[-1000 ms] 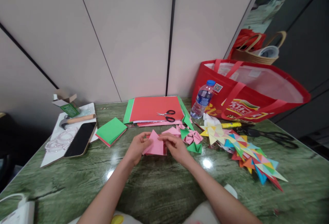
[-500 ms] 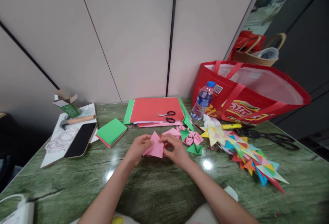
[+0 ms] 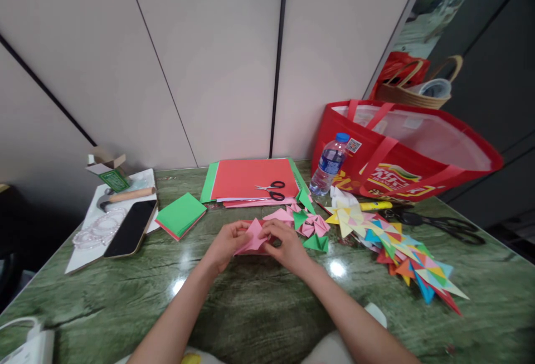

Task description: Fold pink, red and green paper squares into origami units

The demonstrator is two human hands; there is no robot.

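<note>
Over the green tabletop, left fingers pinching pink paper, right fingers pinching its edge

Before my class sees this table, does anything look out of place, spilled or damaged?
Nothing looks spilled or damaged. The odd item is the hammer on the white sheet at the left: a tool seemingly unrelated to the pink paper between the fingers. Just behind it, the small green box stands with its flaps open.
</note>
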